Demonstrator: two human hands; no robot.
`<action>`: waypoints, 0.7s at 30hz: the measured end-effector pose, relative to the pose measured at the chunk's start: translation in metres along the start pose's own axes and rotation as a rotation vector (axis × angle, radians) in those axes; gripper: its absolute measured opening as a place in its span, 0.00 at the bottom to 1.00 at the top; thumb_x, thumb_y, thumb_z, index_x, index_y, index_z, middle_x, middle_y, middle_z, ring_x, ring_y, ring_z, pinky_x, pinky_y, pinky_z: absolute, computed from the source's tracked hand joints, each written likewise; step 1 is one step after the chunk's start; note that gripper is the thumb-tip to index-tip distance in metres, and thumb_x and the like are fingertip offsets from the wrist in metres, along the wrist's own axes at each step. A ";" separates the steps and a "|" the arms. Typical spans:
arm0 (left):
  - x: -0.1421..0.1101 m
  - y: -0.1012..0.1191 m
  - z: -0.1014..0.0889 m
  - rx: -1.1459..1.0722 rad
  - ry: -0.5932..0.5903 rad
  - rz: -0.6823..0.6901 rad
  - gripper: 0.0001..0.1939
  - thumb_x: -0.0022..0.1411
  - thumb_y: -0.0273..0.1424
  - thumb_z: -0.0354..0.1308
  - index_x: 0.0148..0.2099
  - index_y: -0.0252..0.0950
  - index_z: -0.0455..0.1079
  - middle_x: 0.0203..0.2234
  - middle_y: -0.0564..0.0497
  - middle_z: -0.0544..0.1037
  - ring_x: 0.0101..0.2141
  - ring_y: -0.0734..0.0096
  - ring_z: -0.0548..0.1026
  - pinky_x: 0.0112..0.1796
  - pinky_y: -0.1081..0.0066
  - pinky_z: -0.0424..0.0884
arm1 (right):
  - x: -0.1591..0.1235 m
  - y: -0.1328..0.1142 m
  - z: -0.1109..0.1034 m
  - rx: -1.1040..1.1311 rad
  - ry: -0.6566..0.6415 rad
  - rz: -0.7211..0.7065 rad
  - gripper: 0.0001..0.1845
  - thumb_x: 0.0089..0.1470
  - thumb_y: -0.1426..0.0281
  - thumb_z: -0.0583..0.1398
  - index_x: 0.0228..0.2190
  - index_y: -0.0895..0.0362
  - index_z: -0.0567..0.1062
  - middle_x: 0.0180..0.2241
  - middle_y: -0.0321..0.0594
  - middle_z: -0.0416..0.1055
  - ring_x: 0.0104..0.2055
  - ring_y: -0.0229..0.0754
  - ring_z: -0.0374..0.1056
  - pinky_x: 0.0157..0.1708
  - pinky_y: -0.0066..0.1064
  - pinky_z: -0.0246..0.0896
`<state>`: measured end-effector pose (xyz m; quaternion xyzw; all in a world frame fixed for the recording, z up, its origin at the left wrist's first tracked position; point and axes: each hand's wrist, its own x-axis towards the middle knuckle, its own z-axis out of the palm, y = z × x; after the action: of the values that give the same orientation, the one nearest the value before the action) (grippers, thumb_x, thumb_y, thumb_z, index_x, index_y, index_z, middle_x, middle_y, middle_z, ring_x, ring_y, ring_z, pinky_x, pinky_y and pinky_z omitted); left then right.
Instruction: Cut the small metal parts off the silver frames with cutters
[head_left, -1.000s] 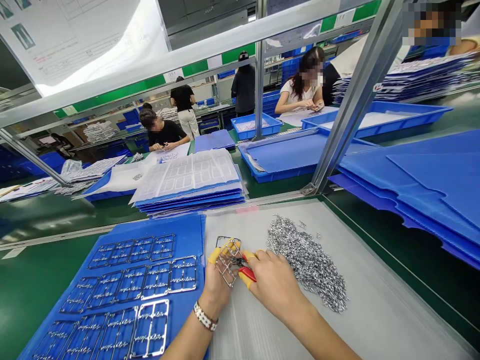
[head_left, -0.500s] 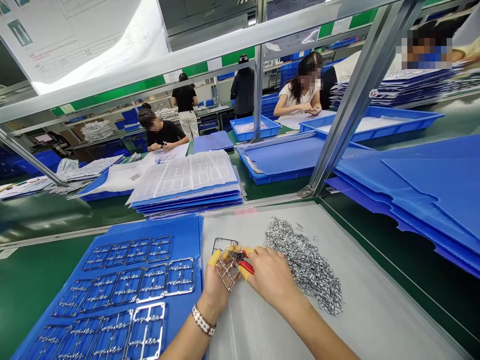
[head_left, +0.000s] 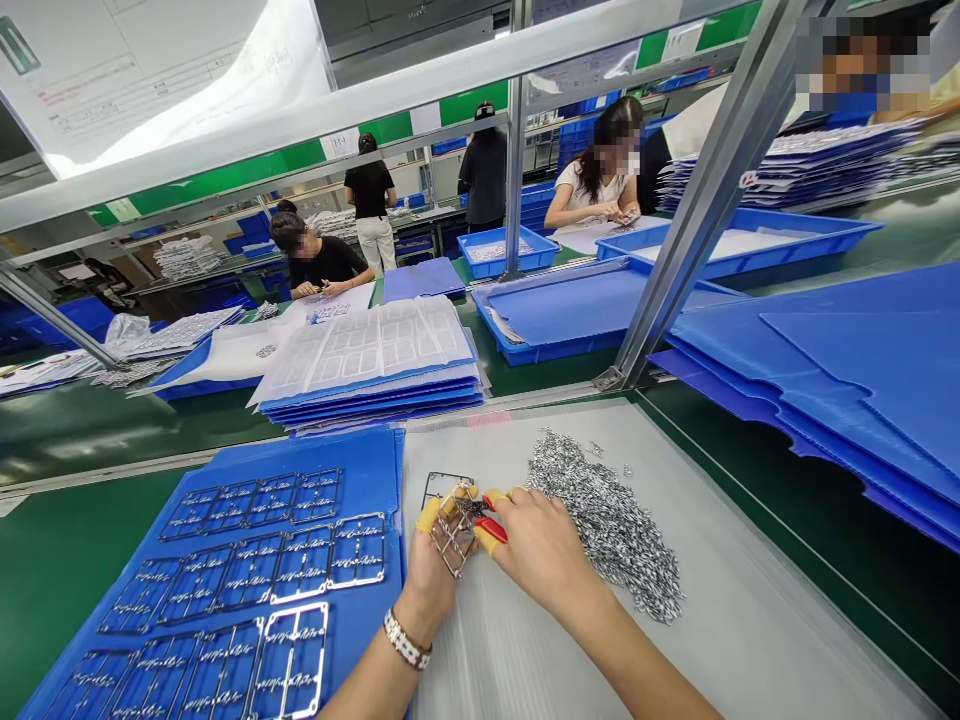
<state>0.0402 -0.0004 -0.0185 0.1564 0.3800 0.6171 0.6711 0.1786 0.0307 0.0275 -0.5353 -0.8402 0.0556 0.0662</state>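
My left hand (head_left: 429,565), with yellow finger covers, is closed on a shiny sprue frame (head_left: 452,548) that it holds up at a tilt. In my right hand (head_left: 541,545) is a pair of nippers (head_left: 491,527) with red handles; their jaws are at the frame's upper right part. Whether the blades touch it I cannot tell. Another frame (head_left: 442,476) lies on the pale sheet (head_left: 495,640) just behind my left hand. To the right of my right hand is a heap of small silvery pieces (head_left: 607,520).
Rows of similar sprue frames (head_left: 300,560) lie on a blue sheet (head_left: 375,445) at left. Beyond the bench stand a stack of sheets (head_left: 371,365) and blue trays (head_left: 555,345). A metal post (head_left: 697,190) rises at right. Co-workers (head_left: 596,180) sit across the bench.
The view has shifted slightly. Both hands keep nearly the same pose, with the nippers still at the frame.
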 end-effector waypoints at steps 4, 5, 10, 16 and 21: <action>0.001 -0.003 -0.003 0.037 0.023 0.026 0.20 0.58 0.41 0.56 0.49 0.37 0.74 0.48 0.44 0.77 0.48 0.56 0.72 0.40 0.67 0.69 | 0.000 0.000 -0.002 -0.007 -0.019 0.001 0.17 0.57 0.61 0.57 0.46 0.54 0.74 0.37 0.45 0.74 0.41 0.49 0.70 0.38 0.37 0.56; 0.002 -0.005 -0.004 0.050 0.027 0.031 0.20 0.58 0.41 0.57 0.49 0.37 0.74 0.48 0.43 0.76 0.48 0.56 0.72 0.39 0.67 0.69 | 0.000 -0.001 -0.002 -0.011 -0.026 0.001 0.16 0.57 0.62 0.57 0.45 0.54 0.74 0.37 0.45 0.74 0.41 0.49 0.70 0.38 0.36 0.56; 0.004 -0.008 -0.008 0.097 0.068 0.072 0.20 0.56 0.38 0.59 0.49 0.37 0.74 0.48 0.43 0.76 0.47 0.57 0.73 0.40 0.67 0.69 | 0.002 -0.003 -0.009 -0.041 -0.060 -0.006 0.13 0.56 0.63 0.57 0.40 0.54 0.75 0.36 0.45 0.74 0.39 0.48 0.71 0.35 0.34 0.57; 0.001 0.002 0.000 -0.038 0.002 -0.010 0.21 0.60 0.41 0.55 0.49 0.33 0.73 0.48 0.40 0.76 0.48 0.54 0.73 0.42 0.63 0.70 | -0.006 0.004 -0.004 -0.032 0.000 0.003 0.16 0.57 0.62 0.57 0.45 0.54 0.74 0.37 0.45 0.74 0.42 0.49 0.69 0.38 0.37 0.56; 0.004 0.011 -0.002 -0.196 -0.043 -0.090 0.22 0.63 0.42 0.49 0.48 0.31 0.72 0.54 0.37 0.71 0.51 0.50 0.71 0.42 0.55 0.72 | -0.017 0.012 0.009 -0.035 0.016 0.013 0.16 0.56 0.63 0.57 0.44 0.54 0.74 0.38 0.44 0.74 0.43 0.52 0.67 0.40 0.40 0.53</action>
<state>0.0308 0.0046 -0.0134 0.0860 0.3100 0.6170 0.7182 0.1952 0.0199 0.0162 -0.5423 -0.8370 0.0369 0.0630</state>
